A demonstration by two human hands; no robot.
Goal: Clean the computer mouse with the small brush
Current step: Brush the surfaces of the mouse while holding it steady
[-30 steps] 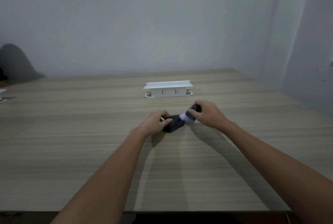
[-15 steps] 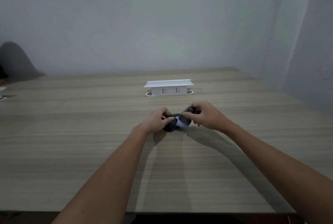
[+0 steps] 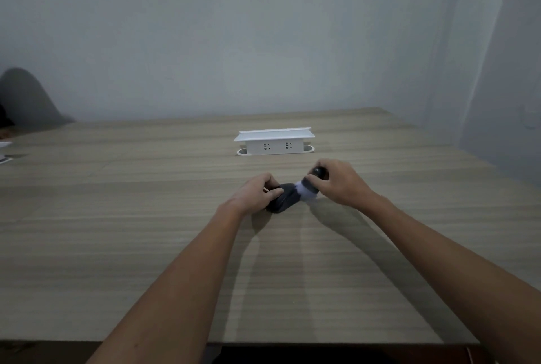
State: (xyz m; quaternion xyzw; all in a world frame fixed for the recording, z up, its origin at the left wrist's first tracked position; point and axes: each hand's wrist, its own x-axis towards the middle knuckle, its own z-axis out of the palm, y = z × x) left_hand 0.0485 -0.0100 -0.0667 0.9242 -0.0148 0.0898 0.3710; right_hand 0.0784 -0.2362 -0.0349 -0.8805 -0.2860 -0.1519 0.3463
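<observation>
A dark computer mouse (image 3: 283,202) lies on the wooden table (image 3: 146,231), a little in front of its middle. My left hand (image 3: 256,192) grips the mouse's left side, thumb on top. My right hand (image 3: 339,182) holds a small brush (image 3: 310,188) with a round black handle and white bristles. The bristles rest against the far right end of the mouse. Part of the mouse is hidden under my left fingers.
A white pop-up power socket box (image 3: 274,142) stands on the table just beyond my hands. Some pale items (image 3: 4,152) lie at the far left edge. A grey wall runs behind the table, which ends close to me.
The brush has swept from over the mouse's top out to its right end, with my right hand shifting right. My left hand keeps its hold on the mouse.
</observation>
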